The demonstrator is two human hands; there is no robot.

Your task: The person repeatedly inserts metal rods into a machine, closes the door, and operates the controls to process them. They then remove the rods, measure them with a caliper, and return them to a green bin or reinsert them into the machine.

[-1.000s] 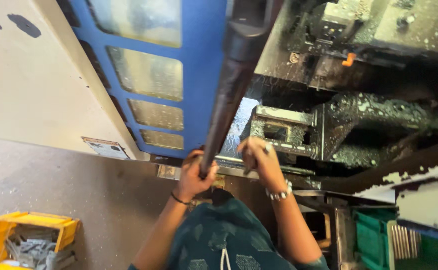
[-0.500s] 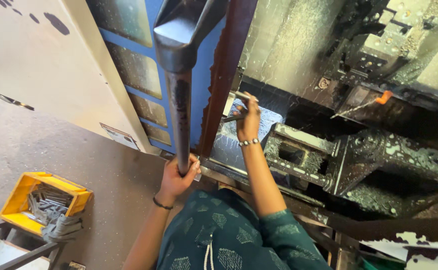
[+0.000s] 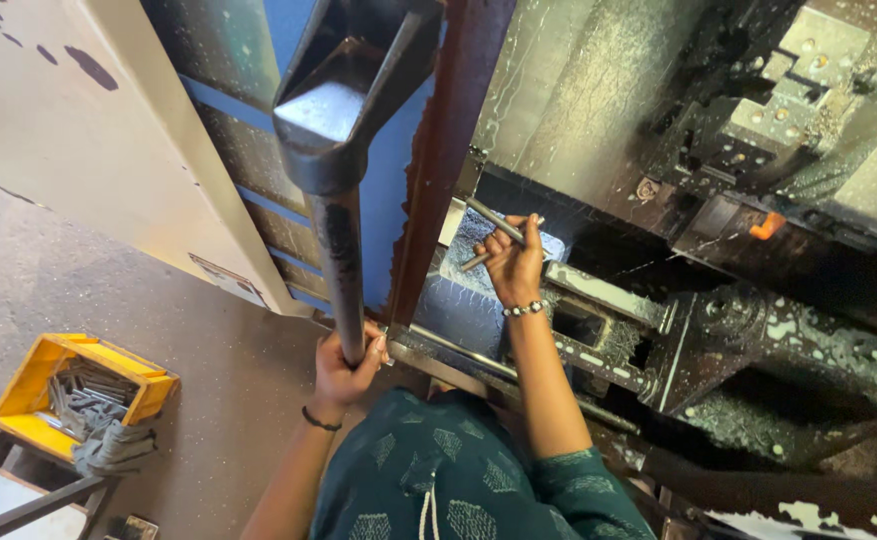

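A short grey metal rod (image 3: 493,219) sits in the fingers of the right hand (image 3: 514,264), crossing them at a slant with its upper end pointing up and to the left; a second thin rod (image 3: 475,262) pokes out just below it from the same grip. The right hand is clenched around these rods, a beaded bracelet (image 3: 525,309) on its wrist, and it is held inside the open machine bay (image 3: 658,300), above a wet, chip-speckled metal block (image 3: 468,300). The rods look plain, dull and straight, with no visible markings.

The left hand (image 3: 346,368) is wrapped tightly around the lower end of a long dark steel handle (image 3: 341,250), which rises to a wide forked head (image 3: 353,90) near the top of the view. A dark band (image 3: 320,420) circles the left wrist. The handle stands just beside the rust-brown edge of the machine door (image 3: 448,150), whose blue panel (image 3: 388,200) carries glazed windows.

Inside the machine, dark oily castings (image 3: 758,330) are covered with fine swarf, and a small orange piece (image 3: 766,226) shows at the right. On the floor (image 3: 108,290) to the left, a yellow crate (image 3: 78,390) holds many similar grey rods, with a grey glove (image 3: 113,450) lying against its frame.
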